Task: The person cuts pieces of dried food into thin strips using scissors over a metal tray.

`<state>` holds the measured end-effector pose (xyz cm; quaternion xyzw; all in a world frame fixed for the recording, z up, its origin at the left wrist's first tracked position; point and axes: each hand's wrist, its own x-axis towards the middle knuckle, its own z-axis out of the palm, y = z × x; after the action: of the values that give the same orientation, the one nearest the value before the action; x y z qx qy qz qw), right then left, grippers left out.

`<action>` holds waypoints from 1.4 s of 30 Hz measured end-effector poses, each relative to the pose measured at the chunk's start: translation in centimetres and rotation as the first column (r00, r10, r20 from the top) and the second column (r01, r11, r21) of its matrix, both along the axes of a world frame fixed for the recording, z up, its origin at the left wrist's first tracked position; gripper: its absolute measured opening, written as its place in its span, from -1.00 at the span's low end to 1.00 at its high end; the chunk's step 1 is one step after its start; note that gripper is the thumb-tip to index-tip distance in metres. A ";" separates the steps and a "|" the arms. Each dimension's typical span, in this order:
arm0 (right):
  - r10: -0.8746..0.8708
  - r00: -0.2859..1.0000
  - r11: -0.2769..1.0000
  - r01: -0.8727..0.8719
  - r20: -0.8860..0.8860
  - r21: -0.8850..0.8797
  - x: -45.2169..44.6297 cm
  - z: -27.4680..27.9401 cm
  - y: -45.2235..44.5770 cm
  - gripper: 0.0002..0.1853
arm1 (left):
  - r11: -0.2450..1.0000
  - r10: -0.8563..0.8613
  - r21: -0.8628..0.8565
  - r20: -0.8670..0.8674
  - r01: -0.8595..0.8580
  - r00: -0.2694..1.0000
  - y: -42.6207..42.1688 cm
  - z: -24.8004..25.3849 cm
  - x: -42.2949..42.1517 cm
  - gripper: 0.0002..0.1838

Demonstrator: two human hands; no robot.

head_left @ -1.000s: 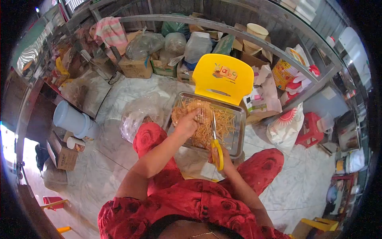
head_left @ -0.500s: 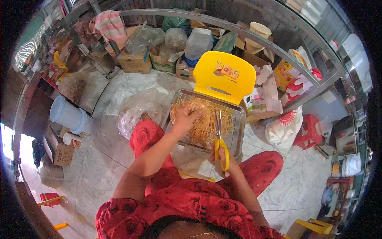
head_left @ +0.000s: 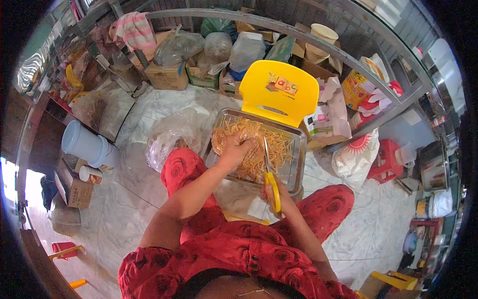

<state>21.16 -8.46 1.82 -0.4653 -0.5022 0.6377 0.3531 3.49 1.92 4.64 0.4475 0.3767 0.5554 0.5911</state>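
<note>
My left hand [head_left: 235,152] has its fingers closed on a clump of thin golden-brown dried strips [head_left: 247,130]. Several more loose strips [head_left: 280,148] lie spread beneath it in a shallow metal tray [head_left: 300,164]. In my right hand [head_left: 279,193] is a pair of scissors [head_left: 270,182] with yellow handles. Their blades point away from me over the tray, close to the right side of the clump, and look nearly together. Whether the blades touch the strips I cannot tell.
The tray rests on a yellow chair [head_left: 280,89] with a raised back. To its left lies a clear plastic bag [head_left: 172,132] on the marble-patterned floor [head_left: 134,199]. Cardboard boxes [head_left: 167,77], a white sack [head_left: 354,159] and a red stool [head_left: 383,162] stand around, with a metal frame [head_left: 234,19] behind.
The scissors have moved left, nearer to the clump, and their slightly parted blades have come together. My left hand has shifted slightly to the right, still gripping the strips.
</note>
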 end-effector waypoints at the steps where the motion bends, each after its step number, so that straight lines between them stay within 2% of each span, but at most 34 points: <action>1: 0.001 1.000 1.000 -0.001 0.000 0.001 0.0 0.0 0.0 -0.41 | 1.000 0.017 -0.009 0.010 -0.017 1.000 -0.2 0.1 0.1 -0.79; 3: -0.028 0.999 0.993 0.024 -0.039 -0.119 -0.1 -0.1 -0.1 -0.64 | 0.999 0.035 -0.017 0.021 -0.035 0.999 -0.2 -0.1 0.2 -0.79; 7: -0.037 0.998 0.996 0.033 -0.056 -0.084 -0.2 -0.4 -0.2 -0.66 | 0.999 0.038 -0.007 0.045 -0.037 0.998 0.1 -0.9 0.4 -0.79; 9: -0.105 0.994 0.988 0.099 -0.044 -0.120 -0.4 -0.1 -0.3 -0.67 | 0.999 0.047 0.004 0.038 -0.047 0.998 0.1 -0.9 0.3 -0.80; 12: -0.081 0.997 0.983 0.080 0.002 -0.163 -0.2 0.8 -0.2 -0.67 | 1.000 0.018 -0.011 0.033 -0.018 0.999 0.2 -1.0 0.2 -0.81; 15: -0.063 0.998 0.990 0.060 -0.024 -0.129 0.0 -0.3 0.1 -0.66 | 0.997 0.051 -0.053 0.028 -0.050 0.998 0.2 -0.8 0.0 -0.82; 17: -0.090 0.994 0.991 0.083 -0.060 -0.104 -0.4 -0.8 0.3 -0.65 | 0.996 -0.049 -0.082 -0.050 0.045 0.998 0.0 -0.5 -0.4 -0.82; 19: -0.117 0.988 0.991 0.110 -0.097 -0.082 -0.5 -0.9 0.4 -0.65 | 0.996 -0.076 -0.055 -0.041 0.074 0.996 0.0 -1.9 0.0 -0.81; 22: -0.102 0.988 0.992 0.093 -0.113 -0.084 -0.6 -0.6 0.6 -0.64 | 0.993 -0.102 -0.056 -0.014 0.101 0.995 -0.4 -1.1 0.4 -0.80; 24: -0.125 0.990 0.981 0.115 -0.058 -0.155 -0.6 0.4 0.5 -0.63 | 0.992 -0.099 -0.084 0.006 0.100 0.995 -0.6 -0.8 0.5 -0.79; 27: -0.127 0.991 0.979 0.130 0.027 -0.157 -0.3 0.1 0.5 -0.62 | 0.993 -0.104 -0.052 -0.033 0.102 0.994 -0.4 -1.2 0.6 -0.77; 30: -0.066 0.997 0.977 0.072 0.037 -0.203 0.1 1.3 0.6 -0.62 | 0.998 -0.062 -0.008 -0.001 0.062 0.998 -0.1 -1.3 0.5 -0.77; 31: -0.066 0.997 0.976 0.072 0.035 -0.203 0.1 1.2 0.6 -0.62 | 1.000 -0.007 -0.017 -0.039 0.007 0.999 0.5 -1.7 0.2 -0.76; 33: -0.087 0.989 0.984 0.067 -0.119 -0.163 0.0 1.0 0.6 -0.61 | 0.999 0.046 -0.024 -0.078 -0.048 0.996 1.1 -1.4 -0.3 -0.76; 37: -0.040 0.995 0.985 0.024 -0.094 -0.172 0.0 0.0 0.3 -0.60 | 0.992 0.126 0.017 -0.004 -0.126 0.992 1.2 -0.4 -0.7 -0.76; 39: 0.047 0.999 0.992 -0.047 -0.005 -0.118 -0.1 0.0 0.2 -0.58 | 0.990 0.140 0.023 0.025 -0.140 0.990 0.8 0.7 -0.7 -0.76; 41: 0.047 0.999 0.994 -0.048 -0.011 -0.096 -0.3 -0.5 0.1 -0.57 | 0.985 0.154 0.094 -0.128 -0.143 0.980 0.4 1.6 -0.8 -0.76; 42: 0.045 0.999 0.996 -0.046 -0.016 -0.072 -0.4 -0.5 0.1 -0.56 | 0.985 0.154 0.094 -0.128 -0.143 0.980 0.4 1.4 -0.8 -0.76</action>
<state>20.76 -8.35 1.27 -0.4617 -0.4866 0.6667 0.3249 2.66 2.35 6.06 0.4793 0.4242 0.5819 0.5017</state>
